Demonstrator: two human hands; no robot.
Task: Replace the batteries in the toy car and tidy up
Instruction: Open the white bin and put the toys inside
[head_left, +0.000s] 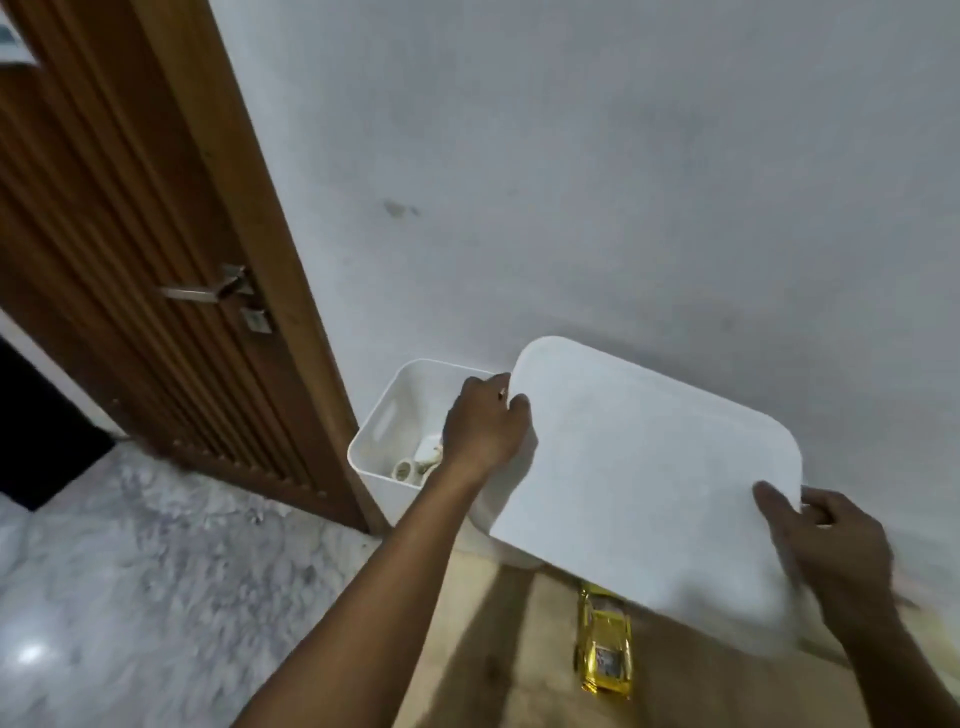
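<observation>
A white plastic lid is held tilted above a white storage box at the back of a wooden table. My left hand grips the lid's left edge. My right hand grips its right corner. The box is partly uncovered and shows several small whitish items at its bottom. A yellow toy car lies on the table just in front of the lid, its far end hidden under the lid.
A white wall stands right behind the box. A brown wooden door with a metal handle is at the left. Grey marble floor lies below the table's left edge.
</observation>
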